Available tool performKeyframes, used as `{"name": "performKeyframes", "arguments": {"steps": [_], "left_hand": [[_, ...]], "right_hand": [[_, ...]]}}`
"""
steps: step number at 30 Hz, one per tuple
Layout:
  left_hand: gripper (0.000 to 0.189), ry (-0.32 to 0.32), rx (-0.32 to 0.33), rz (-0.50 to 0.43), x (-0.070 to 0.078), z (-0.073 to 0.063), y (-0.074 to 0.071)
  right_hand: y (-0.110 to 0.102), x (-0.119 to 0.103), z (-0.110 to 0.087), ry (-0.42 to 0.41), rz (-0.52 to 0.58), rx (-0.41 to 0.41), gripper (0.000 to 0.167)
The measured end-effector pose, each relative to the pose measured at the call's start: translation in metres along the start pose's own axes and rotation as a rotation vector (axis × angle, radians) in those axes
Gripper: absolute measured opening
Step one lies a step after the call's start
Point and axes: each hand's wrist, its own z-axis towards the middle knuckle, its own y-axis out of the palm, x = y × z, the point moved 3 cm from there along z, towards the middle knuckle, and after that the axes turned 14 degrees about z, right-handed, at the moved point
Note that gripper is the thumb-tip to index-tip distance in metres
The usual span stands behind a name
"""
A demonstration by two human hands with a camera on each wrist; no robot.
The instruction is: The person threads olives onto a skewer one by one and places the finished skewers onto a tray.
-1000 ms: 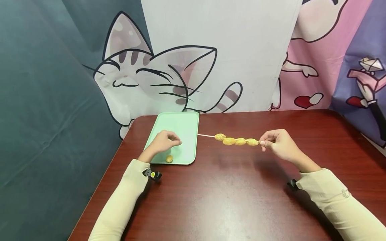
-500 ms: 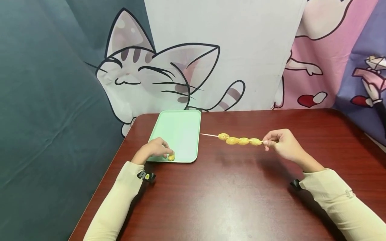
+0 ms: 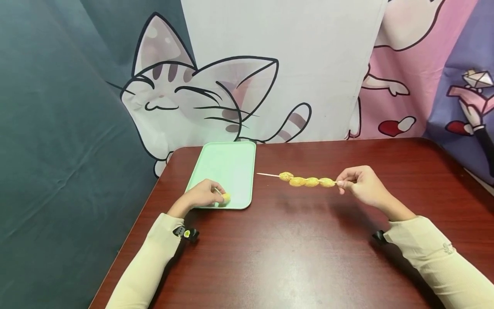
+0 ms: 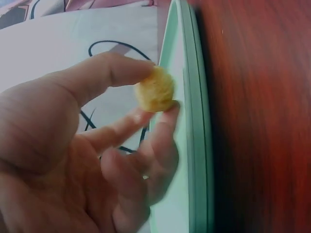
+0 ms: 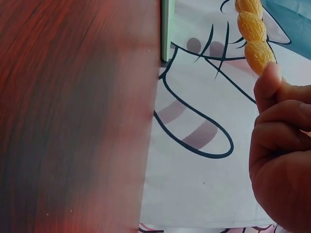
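My left hand (image 3: 204, 193), low over the front of a light green tray (image 3: 231, 165), pinches a small wrinkled yellow oval, like a dried fruit (image 3: 226, 197). In the left wrist view the dried fruit (image 4: 156, 90) sits between thumb and fingertips, clear of the tray wall (image 4: 194, 121). My right hand (image 3: 360, 183) pinches the right end of a thin skewer (image 3: 267, 174) above the table. Several similar yellow ovals (image 3: 311, 182) are threaded on it, and its bare pointed tip faces left to the tray. The right wrist view shows the ovals (image 5: 251, 26) nearest the right fingers; the skewer's tip is outside it.
A dark red wooden table (image 3: 301, 249) lies beneath both hands, and the tray stands at its back left. Behind the table hangs a cloth with a cartoon cat (image 3: 216, 98). A dark green curtain (image 3: 58, 150) borders the left side.
My left hand has come down to the tray's front, taken hold of the loose yellow dried fruit and moved it slightly right. My right hand and the skewer have hardly moved.
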Motion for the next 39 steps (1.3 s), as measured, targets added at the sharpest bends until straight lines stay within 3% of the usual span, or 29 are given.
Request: {"name": "performKeyframes", "arguments": {"steps": [6,12,18,23,29,39], "left_hand": [[0.027,0.112,0.165,-0.099,0.016,0.009,0.01],[0.029,0.177,0.248,-0.226,0.039,0.013,0.017],[0.027,0.219,0.253,-0.299,0.054,0.017,0.023],[0.029,0.223,0.229,-0.429,0.061,0.02,0.028],[0.03,0.202,0.212,-0.558,0.062,0.025,0.031],[0.028,0.255,0.237,-0.668,0.064,0.024,0.032]], "right_hand": [[-0.002,0.0,-0.002,-0.001,-0.001,-0.001,0.01],[0.0,0.001,-0.004,0.0,-0.007,-0.012,0.014],[0.002,0.001,-0.004,-0.003,0.001,-0.02,0.015],[0.004,0.001,-0.004,-0.009,0.015,-0.037,0.016],[0.004,0.005,-0.004,-0.013,0.014,-0.046,0.015],[0.001,0.003,-0.006,-0.007,0.012,-0.038,0.013]]}}
